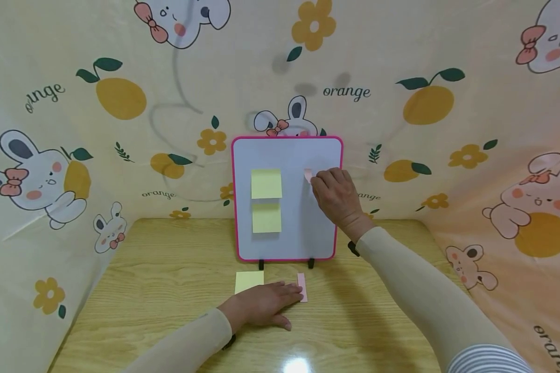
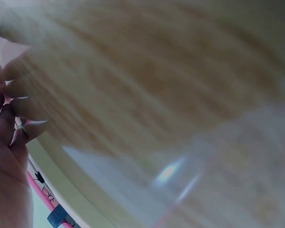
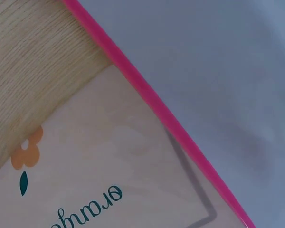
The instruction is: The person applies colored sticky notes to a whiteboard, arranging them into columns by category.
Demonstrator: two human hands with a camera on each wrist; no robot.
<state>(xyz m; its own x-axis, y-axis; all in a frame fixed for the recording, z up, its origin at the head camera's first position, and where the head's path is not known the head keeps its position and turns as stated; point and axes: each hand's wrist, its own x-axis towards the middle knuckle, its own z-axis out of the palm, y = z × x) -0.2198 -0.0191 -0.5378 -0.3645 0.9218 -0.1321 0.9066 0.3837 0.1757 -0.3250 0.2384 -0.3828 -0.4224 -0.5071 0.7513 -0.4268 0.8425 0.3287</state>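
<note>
My right hand (image 1: 338, 196) pinches a small pale pink sticky note (image 1: 308, 175) against the right part of a whiteboard (image 1: 294, 243) with a pink frame. Two yellow sticky notes, an upper one (image 1: 266, 183) and a lower one (image 1: 266, 218), are stuck on the board's left half. On the table, my left hand (image 1: 266, 304) lies flat, its fingertips on a narrow pink sticky note strip (image 1: 301, 281). Beside that wrist is a yellow sticky note pad (image 1: 249, 280), partly covered by the hand. The left wrist view catches the left hand (image 2: 9, 156) at its edge; the right wrist view shows no hand.
The whiteboard stands upright on black feet (image 1: 261, 264) at the back of the wooden table (image 1: 168, 290). A cloth (image 1: 261, 67) printed with rabbits and oranges hangs behind it and along both sides. Black straps (image 1: 353, 248) show at the wrists.
</note>
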